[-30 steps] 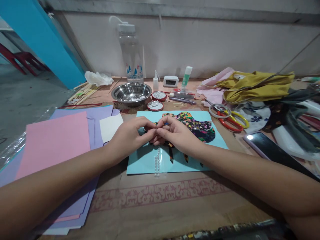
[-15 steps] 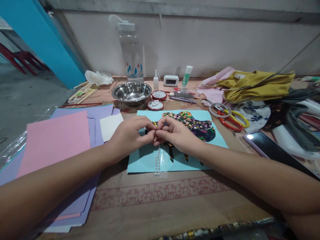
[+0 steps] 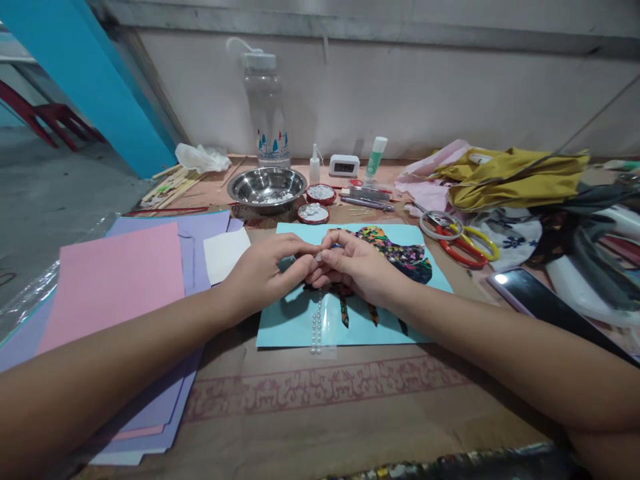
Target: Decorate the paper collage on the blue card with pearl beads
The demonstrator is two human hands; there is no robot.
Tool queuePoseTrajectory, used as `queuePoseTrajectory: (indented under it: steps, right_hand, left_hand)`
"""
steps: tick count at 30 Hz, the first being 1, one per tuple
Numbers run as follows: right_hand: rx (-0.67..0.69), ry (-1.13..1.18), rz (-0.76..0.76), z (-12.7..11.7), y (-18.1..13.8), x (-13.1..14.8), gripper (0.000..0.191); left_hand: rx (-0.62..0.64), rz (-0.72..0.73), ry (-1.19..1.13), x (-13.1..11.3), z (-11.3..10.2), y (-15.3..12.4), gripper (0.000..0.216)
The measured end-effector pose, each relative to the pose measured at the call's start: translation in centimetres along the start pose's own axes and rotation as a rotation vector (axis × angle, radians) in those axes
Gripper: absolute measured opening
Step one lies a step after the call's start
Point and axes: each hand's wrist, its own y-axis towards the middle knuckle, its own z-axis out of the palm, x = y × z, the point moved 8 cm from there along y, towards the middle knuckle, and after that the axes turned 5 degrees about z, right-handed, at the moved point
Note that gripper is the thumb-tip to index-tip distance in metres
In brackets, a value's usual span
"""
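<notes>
My left hand [image 3: 273, 270] and my right hand [image 3: 357, 263] meet fingertip to fingertip over a light-blue sheet [image 3: 280, 333]. Between the thumbs and forefingers shows a tiny whitish piece [image 3: 319, 256], too small to name. Both hands are closed in a pinch around it. Below the fingers, a clear strip with rows of pearl stickers [image 3: 316, 333] lies across the sheet's lower edge; its upper end is hidden by the hands. A floral fabric cutout [image 3: 400, 257] with leg-like strips lies on the sheet, partly covered by my right hand.
Pink paper [image 3: 120, 280] and purple sheets lie at left with a white square [image 3: 225, 253]. Behind are a steel bowl [image 3: 267, 188], red lids of small white pieces [image 3: 321, 193], a glue bottle [image 3: 314, 167] and a water bottle [image 3: 267, 113]. Scissors [image 3: 460, 245] and a phone [image 3: 550, 303] lie right.
My fingertips have shifted slightly right, and the left thumb and forefinger are a little farther apart. The whitish piece now shows between them. The camera view has shifted slightly.
</notes>
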Motion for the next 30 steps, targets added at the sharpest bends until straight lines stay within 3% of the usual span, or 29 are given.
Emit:
queuePoseTrajectory:
  steps: [9,20,30]
  right_hand:
    - [0.027,-0.052,0.002,0.2,0.0,-0.2,0.034]
    - [-0.016,-0.117,0.0,0.4,-0.2,0.0,0.027]
    - [-0.019,-0.108,-0.023,0.4,-0.1,-0.1,0.021]
  left_hand:
    - [-0.009,0.001,-0.035,0.8,0.1,0.0,0.017]
    - [-0.051,0.229,0.25,-1.6,-0.3,0.0,0.014]
    - [-0.141,0.363,0.304,-2.3,-0.6,-0.3,0.013]
